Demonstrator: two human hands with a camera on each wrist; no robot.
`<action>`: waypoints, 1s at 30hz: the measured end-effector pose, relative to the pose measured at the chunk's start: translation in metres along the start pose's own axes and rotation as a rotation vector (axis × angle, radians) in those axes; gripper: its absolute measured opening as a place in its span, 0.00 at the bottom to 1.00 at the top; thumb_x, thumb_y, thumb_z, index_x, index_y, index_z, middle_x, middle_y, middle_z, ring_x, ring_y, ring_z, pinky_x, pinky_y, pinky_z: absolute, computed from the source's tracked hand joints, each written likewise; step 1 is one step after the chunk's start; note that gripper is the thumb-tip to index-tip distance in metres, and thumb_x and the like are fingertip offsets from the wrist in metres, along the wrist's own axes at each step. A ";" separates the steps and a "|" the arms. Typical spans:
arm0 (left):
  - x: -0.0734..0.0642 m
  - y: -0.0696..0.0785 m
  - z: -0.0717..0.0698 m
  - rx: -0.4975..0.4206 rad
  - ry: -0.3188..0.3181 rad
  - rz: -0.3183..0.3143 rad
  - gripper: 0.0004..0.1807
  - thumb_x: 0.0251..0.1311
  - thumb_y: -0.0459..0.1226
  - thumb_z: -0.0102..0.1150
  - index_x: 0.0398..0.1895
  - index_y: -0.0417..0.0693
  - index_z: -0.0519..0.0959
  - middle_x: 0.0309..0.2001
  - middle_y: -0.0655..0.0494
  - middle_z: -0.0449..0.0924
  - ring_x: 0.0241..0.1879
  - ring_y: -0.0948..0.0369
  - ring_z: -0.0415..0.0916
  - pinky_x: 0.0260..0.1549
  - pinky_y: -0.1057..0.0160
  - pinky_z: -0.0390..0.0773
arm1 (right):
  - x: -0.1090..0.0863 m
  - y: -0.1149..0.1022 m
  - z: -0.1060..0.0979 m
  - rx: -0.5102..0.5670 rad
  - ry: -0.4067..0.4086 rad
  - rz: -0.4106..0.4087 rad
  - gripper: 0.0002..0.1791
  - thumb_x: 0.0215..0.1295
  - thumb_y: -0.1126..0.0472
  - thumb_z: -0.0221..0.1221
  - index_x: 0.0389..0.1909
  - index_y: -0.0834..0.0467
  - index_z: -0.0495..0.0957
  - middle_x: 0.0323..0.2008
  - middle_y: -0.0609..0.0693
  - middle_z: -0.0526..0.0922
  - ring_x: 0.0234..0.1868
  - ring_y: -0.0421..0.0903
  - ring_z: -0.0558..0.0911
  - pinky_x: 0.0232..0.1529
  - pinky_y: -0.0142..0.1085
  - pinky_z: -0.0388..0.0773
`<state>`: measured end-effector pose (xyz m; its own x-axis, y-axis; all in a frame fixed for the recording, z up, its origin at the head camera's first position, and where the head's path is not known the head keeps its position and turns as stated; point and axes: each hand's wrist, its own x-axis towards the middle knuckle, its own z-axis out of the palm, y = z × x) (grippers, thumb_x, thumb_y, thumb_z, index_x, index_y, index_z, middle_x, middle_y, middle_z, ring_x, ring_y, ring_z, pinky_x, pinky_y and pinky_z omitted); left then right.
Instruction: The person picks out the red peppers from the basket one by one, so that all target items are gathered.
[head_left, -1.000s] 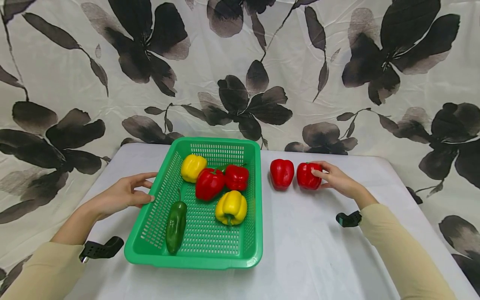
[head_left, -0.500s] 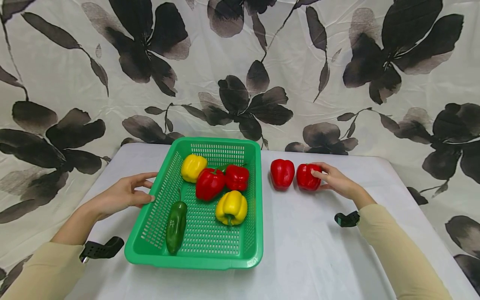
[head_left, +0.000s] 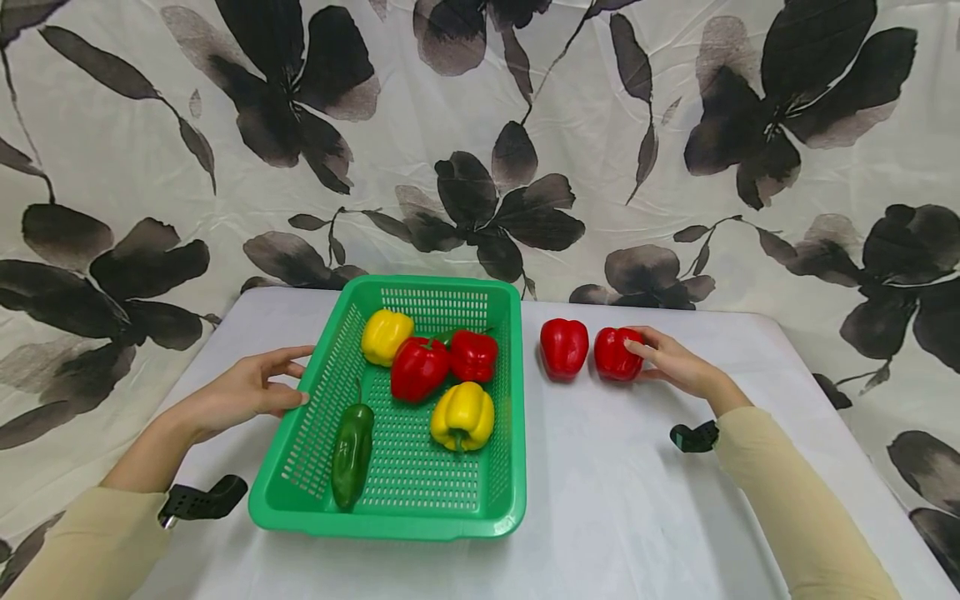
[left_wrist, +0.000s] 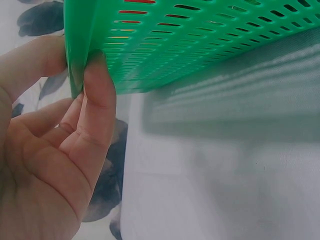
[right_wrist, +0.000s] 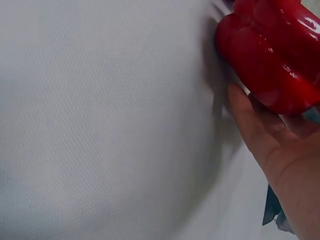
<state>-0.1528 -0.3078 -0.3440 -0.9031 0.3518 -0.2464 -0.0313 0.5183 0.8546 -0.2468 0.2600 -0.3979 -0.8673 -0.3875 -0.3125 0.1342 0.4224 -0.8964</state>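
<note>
While our left hand [head_left: 243, 390] pinches the smooth plastic rim of a green basket [head_left: 390, 527] between thumb and fingers, our right hand [head_left: 678, 362] holds a glossy, lobed red pepper [head_left: 613, 360] from its right side, fingers bent round it. We see that pepper on the white, finely textured table [head_left: 600, 500], to the right of the basket, with a second loose red pepper [head_left: 564, 350] just beside it. Slotted and rectangular, the basket holds two blocky yellow peppers, one at the back [head_left: 387, 337] and one nearer us [head_left: 462, 417], two red ones touching in the middle [head_left: 422, 369], and one long, slim green pepper [head_left: 352, 457] at the left. Behind the red pair we make out something green [head_left: 446, 336], mostly hidden. We count four red peppers altogether.
</note>
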 end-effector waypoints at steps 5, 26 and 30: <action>-0.001 0.000 0.000 0.006 0.010 0.007 0.42 0.57 0.37 0.59 0.71 0.44 0.49 0.54 0.37 0.66 0.36 0.54 0.80 0.37 0.58 0.80 | 0.000 0.003 -0.003 -0.046 0.013 -0.007 0.38 0.69 0.48 0.46 0.69 0.65 0.42 0.66 0.66 0.50 0.66 0.63 0.54 0.62 0.55 0.60; 0.000 0.001 0.001 0.014 0.011 0.005 0.42 0.57 0.39 0.60 0.71 0.43 0.49 0.53 0.36 0.66 0.38 0.55 0.79 0.37 0.58 0.80 | -0.004 0.009 -0.010 -0.025 0.023 -0.009 0.38 0.70 0.47 0.45 0.70 0.65 0.42 0.67 0.66 0.48 0.67 0.63 0.53 0.64 0.54 0.57; 0.000 0.000 0.001 0.012 0.008 0.005 0.42 0.57 0.39 0.60 0.71 0.43 0.48 0.53 0.36 0.66 0.38 0.55 0.79 0.37 0.58 0.80 | -0.004 0.011 -0.011 -0.017 0.024 -0.013 0.38 0.70 0.48 0.45 0.69 0.66 0.43 0.66 0.66 0.50 0.65 0.62 0.55 0.64 0.53 0.58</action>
<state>-0.1529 -0.3071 -0.3441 -0.9068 0.3478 -0.2384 -0.0220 0.5256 0.8504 -0.2471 0.2746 -0.4029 -0.8800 -0.3739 -0.2930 0.1147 0.4313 -0.8949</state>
